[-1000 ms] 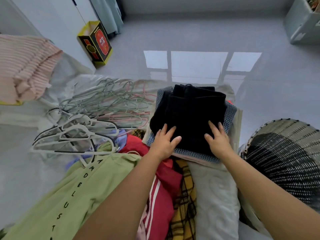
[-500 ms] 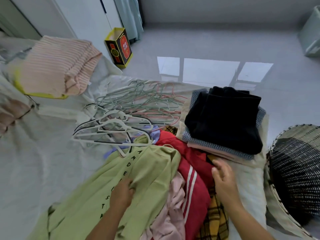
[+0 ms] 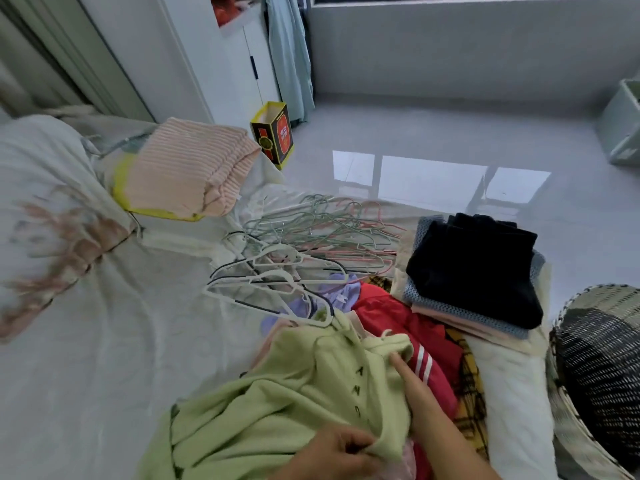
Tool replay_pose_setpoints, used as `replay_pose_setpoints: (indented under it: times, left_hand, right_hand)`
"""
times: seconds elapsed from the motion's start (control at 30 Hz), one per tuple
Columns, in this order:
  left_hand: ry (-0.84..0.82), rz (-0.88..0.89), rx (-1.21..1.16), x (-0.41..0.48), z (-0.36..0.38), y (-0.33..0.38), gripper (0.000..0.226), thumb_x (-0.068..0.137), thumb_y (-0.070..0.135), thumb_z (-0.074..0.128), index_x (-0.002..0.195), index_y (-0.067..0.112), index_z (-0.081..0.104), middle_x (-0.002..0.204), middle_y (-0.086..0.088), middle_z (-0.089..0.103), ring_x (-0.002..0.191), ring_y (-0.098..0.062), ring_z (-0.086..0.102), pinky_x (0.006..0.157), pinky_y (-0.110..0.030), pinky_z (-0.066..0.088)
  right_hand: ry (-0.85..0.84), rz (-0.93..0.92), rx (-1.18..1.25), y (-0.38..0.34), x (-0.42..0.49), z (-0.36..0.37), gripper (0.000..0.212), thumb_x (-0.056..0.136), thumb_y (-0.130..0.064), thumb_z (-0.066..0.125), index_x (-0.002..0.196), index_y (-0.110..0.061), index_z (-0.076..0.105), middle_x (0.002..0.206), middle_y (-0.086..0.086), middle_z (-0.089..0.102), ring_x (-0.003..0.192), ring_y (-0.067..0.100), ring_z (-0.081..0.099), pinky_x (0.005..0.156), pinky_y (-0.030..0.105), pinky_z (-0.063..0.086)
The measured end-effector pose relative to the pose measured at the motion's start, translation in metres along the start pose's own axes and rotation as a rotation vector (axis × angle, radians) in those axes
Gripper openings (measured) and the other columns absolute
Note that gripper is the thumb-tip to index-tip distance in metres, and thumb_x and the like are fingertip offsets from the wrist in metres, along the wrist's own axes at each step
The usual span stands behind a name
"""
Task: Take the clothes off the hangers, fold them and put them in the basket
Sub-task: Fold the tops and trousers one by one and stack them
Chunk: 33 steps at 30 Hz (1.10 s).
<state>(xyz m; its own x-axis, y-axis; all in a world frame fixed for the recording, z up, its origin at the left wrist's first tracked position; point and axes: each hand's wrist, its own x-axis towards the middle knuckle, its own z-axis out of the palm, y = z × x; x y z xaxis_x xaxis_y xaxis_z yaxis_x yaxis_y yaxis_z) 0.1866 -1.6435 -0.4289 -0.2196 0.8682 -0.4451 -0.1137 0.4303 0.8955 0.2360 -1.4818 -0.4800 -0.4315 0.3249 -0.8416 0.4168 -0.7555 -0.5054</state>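
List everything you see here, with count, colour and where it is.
green hoodie: one, light green, front of bed pile
red garment: one, red with white stripes, right of hoodie
hangers: many, green, pink, white, heaped mid-bed
folded stack: one, black on top, left of basket
basket: one, black-and-white woven, right edge
striped cloth: one, pink, folded, far left
box: one, yellow-black, floor
left hand: grips hoodie hem
right hand: straight fingers touch hoodie
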Motion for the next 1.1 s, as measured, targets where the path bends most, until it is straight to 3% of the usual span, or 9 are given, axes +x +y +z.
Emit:
replay_pose_setpoints:
  times: [0.13, 0.27, 0.47, 0.6, 0.73, 0.87, 0.97, 1.03, 1.1]
  left_hand:
    - [0.0, 0.033, 0.088, -0.011, 0.013, 0.008, 0.025, 0.084, 0.012, 0.057, 0.062, 0.022, 0.06, 0.052, 0.021, 0.046, 0.06, 0.009, 0.041, 0.063, -0.011, 0.032]
    - [-0.042, 0.016, 0.041, -0.029, 0.018, 0.023, 0.037, 0.086, 0.01, 0.061, 0.057, 0.034, 0.06, 0.052, 0.019, 0.044, 0.058, 0.007, 0.039, 0.058, -0.012, 0.03]
    - [-0.105, 0.019, -0.13, -0.05, 0.046, 0.064, 0.021, 0.079, 0.023, 0.068, 0.099, 0.026, 0.071, 0.094, 0.009, 0.07, 0.092, -0.007, 0.061, 0.085, -0.021, 0.047]
    - [0.31, -0.029, -0.279, -0.073, 0.035, 0.078, 0.016, 0.092, 0.015, 0.057, 0.097, 0.003, 0.065, 0.077, -0.005, 0.068, 0.063, -0.012, 0.061, 0.06, -0.021, 0.049]
    - [0.579, -0.024, -0.217, -0.109, 0.008, 0.087, 0.016, 0.093, 0.011, 0.053, 0.082, 0.004, 0.062, 0.074, -0.01, 0.063, 0.062, -0.018, 0.055, 0.057, -0.025, 0.044]
    - [0.583, 0.085, -0.046, -0.135, 0.004, 0.114, 0.019, 0.095, 0.015, 0.052, 0.077, 0.012, 0.057, 0.074, -0.01, 0.055, 0.059, -0.016, 0.05, 0.054, -0.025, 0.042]
    - [0.549, 0.166, 0.147, -0.15, 0.015, 0.141, 0.026, 0.091, 0.034, 0.057, 0.105, 0.012, 0.058, 0.096, -0.01, 0.06, 0.087, -0.019, 0.055, 0.076, -0.033, 0.045]
    - [0.404, 0.187, 0.075, -0.16, 0.025, 0.153, 0.06, 0.082, 0.05, 0.062, 0.121, 0.006, 0.052, 0.09, -0.002, 0.061, 0.082, -0.007, 0.058, 0.073, -0.024, 0.046]
    - [0.221, 0.157, 0.034, -0.166, 0.042, 0.148, 0.05, 0.087, 0.036, 0.063, 0.118, -0.003, 0.056, 0.092, -0.009, 0.065, 0.073, -0.004, 0.058, 0.066, -0.021, 0.046]
  right_hand:
    - [-0.046, -0.026, -0.031, -0.019, -0.042, 0.007, 0.025, 0.087, -0.021, 0.061, 0.102, -0.002, 0.066, 0.074, 0.018, 0.071, 0.075, 0.031, 0.063, 0.066, 0.035, 0.051]
    - [-0.06, -0.1, -0.02, -0.036, -0.088, -0.005, 0.027, 0.087, -0.021, 0.059, 0.103, -0.002, 0.068, 0.094, 0.024, 0.069, 0.084, 0.034, 0.063, 0.081, 0.043, 0.05]
    - [-0.094, -0.31, -0.004, -0.074, -0.186, -0.018, 0.022, 0.088, -0.016, 0.055, 0.103, -0.002, 0.064, 0.082, 0.019, 0.067, 0.076, 0.032, 0.061, 0.069, 0.038, 0.05]
    - [-0.121, -0.485, -0.04, -0.087, -0.263, -0.011, 0.018, 0.089, -0.01, 0.054, 0.103, -0.002, 0.062, 0.09, 0.018, 0.064, 0.078, 0.03, 0.06, 0.073, 0.038, 0.051]
    - [-0.121, -0.65, -0.085, -0.086, -0.34, 0.002, 0.023, 0.085, -0.012, 0.06, 0.106, -0.004, 0.064, 0.103, 0.019, 0.066, 0.09, 0.029, 0.062, 0.083, 0.038, 0.051]
    - [-0.146, -0.8, -0.181, -0.084, -0.415, 0.022, 0.012, 0.085, -0.013, 0.059, 0.096, -0.012, 0.064, 0.089, 0.008, 0.067, 0.081, 0.021, 0.062, 0.069, 0.031, 0.05]
    - [-0.162, -0.898, -0.228, -0.082, -0.463, 0.031, 0.011, 0.08, -0.013, 0.06, 0.09, -0.013, 0.065, 0.081, 0.006, 0.068, 0.07, 0.017, 0.066, 0.063, 0.027, 0.054]
    - [-0.192, -0.956, -0.199, -0.079, -0.488, 0.034, 0.01, 0.082, -0.012, 0.056, 0.087, -0.011, 0.065, 0.073, 0.005, 0.07, 0.062, 0.015, 0.067, 0.057, 0.023, 0.055]
    - [-0.183, -1.022, -0.168, -0.077, -0.508, 0.035, 0.014, 0.089, -0.009, 0.05, 0.091, -0.011, 0.064, 0.073, 0.004, 0.07, 0.063, 0.014, 0.067, 0.058, 0.023, 0.056]
